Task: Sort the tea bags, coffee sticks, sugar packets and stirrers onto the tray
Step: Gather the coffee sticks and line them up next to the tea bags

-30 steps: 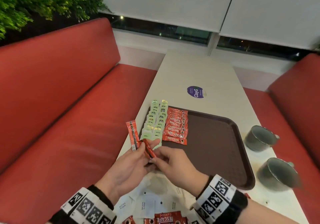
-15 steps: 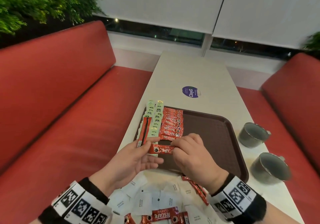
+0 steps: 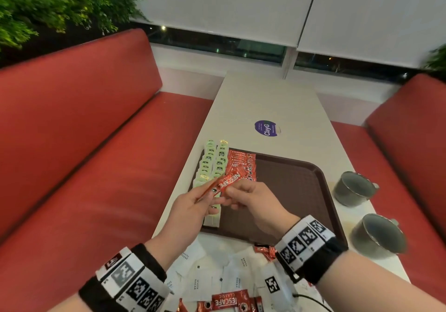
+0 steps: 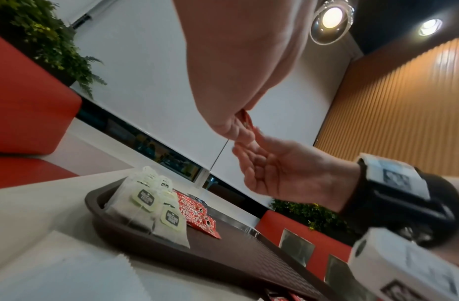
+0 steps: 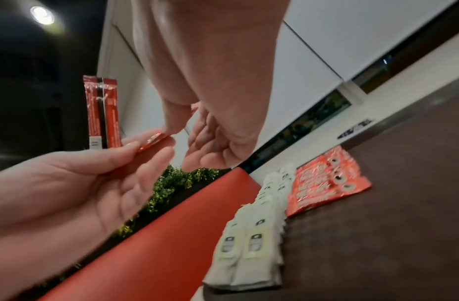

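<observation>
Left hand (image 3: 190, 205) pinching 2 sticks (image 3: 223, 184); right hand (image 3: 253, 200) pinching the top one, over tray (image 3: 301, 183).

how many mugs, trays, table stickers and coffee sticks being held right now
mugs: 2
tray: 1
purple sticker: 1
held coffee sticks: 2
total: 6

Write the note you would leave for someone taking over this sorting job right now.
Left hand holds coffee sticks; right hand pinches one of them above the tray.
Done: tea bags in two rows at the tray's left, a row of coffee sticks beside them.
Left: sugar packets and more coffee sticks on the table near you. No stirrers in view.
</observation>
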`<state>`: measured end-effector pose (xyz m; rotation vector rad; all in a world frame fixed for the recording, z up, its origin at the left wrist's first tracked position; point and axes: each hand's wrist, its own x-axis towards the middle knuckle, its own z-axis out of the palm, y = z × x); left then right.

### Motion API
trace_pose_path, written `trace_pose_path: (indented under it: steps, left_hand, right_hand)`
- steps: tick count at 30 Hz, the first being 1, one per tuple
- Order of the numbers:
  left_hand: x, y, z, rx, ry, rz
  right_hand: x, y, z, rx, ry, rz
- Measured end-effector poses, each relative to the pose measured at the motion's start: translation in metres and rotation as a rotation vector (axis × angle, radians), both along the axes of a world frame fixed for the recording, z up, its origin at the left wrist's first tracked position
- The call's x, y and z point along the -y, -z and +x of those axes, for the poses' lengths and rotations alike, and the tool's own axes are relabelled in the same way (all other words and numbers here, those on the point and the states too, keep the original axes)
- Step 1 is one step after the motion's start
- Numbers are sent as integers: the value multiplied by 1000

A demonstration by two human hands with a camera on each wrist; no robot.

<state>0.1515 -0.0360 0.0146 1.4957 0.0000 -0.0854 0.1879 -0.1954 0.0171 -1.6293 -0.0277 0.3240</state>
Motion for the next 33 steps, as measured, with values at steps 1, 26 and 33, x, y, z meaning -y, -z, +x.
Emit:
trace_pose_path:
  steps: [1,26,33]
  left_hand:
    - [3,1,1,19,14,31]
    - [-47,40,-6,-377,102,72]
    - [-47,26,-9,-390,210,76]
  right_hand:
    - [-6,0,4,-34,13,72]
    - [20,39,89,133,-380,-1301]
    - [11,51,95,185,-396,-1476]
